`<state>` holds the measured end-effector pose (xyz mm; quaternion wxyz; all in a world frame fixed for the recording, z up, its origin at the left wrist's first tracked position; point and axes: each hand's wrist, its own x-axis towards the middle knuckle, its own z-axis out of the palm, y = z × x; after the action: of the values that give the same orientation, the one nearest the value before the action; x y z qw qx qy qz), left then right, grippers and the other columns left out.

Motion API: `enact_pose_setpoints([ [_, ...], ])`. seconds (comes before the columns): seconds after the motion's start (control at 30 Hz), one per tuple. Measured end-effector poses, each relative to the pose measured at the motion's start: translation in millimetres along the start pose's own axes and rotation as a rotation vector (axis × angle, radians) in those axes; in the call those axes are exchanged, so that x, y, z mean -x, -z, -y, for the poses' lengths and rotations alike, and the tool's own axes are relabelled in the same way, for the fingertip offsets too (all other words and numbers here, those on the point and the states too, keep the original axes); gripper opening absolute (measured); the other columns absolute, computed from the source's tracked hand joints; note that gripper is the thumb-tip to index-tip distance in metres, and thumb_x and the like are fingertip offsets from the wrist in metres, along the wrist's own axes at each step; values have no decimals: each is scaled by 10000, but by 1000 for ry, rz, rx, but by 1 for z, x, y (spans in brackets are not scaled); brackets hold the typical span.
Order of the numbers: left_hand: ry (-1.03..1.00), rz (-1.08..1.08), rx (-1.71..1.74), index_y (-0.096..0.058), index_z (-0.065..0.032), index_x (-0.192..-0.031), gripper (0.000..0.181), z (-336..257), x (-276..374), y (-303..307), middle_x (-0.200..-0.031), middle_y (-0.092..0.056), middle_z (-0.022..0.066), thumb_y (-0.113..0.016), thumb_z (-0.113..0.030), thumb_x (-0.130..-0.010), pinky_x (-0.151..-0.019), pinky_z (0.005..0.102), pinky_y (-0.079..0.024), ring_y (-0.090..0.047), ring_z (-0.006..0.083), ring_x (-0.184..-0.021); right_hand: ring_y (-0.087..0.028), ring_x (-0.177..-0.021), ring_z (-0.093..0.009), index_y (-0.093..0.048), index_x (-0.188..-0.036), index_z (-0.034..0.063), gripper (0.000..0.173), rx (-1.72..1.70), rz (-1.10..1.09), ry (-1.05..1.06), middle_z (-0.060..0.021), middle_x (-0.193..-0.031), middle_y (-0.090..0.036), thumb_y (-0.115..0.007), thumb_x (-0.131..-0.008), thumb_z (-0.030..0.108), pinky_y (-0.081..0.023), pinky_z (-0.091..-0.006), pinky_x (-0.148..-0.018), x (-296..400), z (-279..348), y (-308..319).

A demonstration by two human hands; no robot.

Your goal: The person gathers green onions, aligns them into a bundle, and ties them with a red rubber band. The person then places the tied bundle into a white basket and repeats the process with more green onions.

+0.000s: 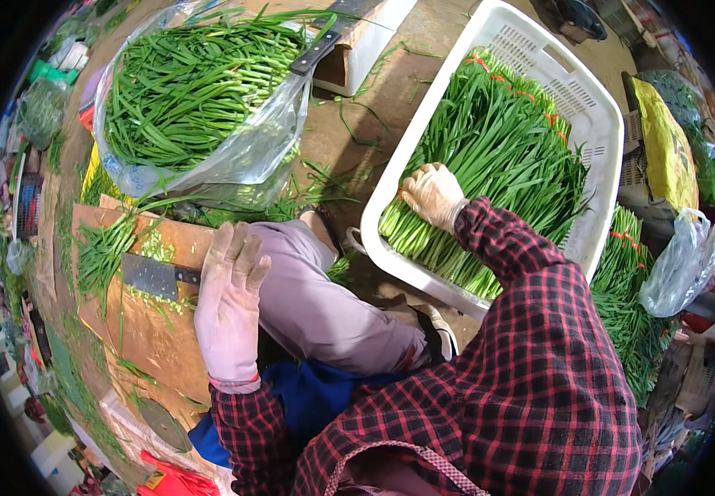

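Note:
My left hand (228, 310), in a thin pale glove soiled at the fingertips, is raised with its fingers extended and holds nothing. Just behind it in the view, a cleaver (150, 274) with a black handle lies on a wooden board (153, 347), among chopped pale stem ends and loose green leaves. My right hand (435, 195), also gloved, reaches into a white plastic basket (388, 186). Its fingers curl over a bundle of garlic chives (410, 232) near a red tie; the fingers' undersides are hidden. Several more bundles with red ties (521, 93) fill the basket.
A clear plastic bag (258, 149) full of loose chives (196, 99) stands at upper left. Beside it, a black knife handle (315, 53) juts from a white box (363, 62). More tied bundles (620, 297) and a crumpled plastic bag (682, 260) sit at right. Red plastic bags (174, 477) lie at lower left.

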<state>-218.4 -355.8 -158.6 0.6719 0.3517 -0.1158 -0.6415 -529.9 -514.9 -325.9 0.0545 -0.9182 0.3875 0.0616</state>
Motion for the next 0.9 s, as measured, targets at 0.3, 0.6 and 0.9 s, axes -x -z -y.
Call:
enact_pose_setpoints([
  [0.3,16,-31,70,-263,25,-1456,491,-6,3,-1,-1490,-323,179,-379,-134,-1006,-1048,462,-424,-408,313,-1321,-539,-1006,-338,-619,-838,62,307,-158,-54,15,-149,-947,-606,-542,-855,359,-325,-473,-1051,24,15,-29],
  [0.6,-71,-74,-80,-364,44,-1397,451,0,3,-8,-1391,-465,158,-438,-137,-991,-1005,411,-461,-503,278,-1239,-559,-1000,-327,-647,-880,54,301,-140,-131,41,-149,-943,-620,-575,-819,340,-360,-473,-1023,16,25,-32],
  [0.9,-92,-98,-87,-440,25,-1349,403,5,22,12,-1285,-567,150,-447,-156,-989,-997,413,-469,-568,272,-1180,-492,-1140,-345,-671,-910,92,210,50,-353,-90,-136,-1075,-596,-628,-786,256,-382,-479,-980,-17,-65,-3],
])
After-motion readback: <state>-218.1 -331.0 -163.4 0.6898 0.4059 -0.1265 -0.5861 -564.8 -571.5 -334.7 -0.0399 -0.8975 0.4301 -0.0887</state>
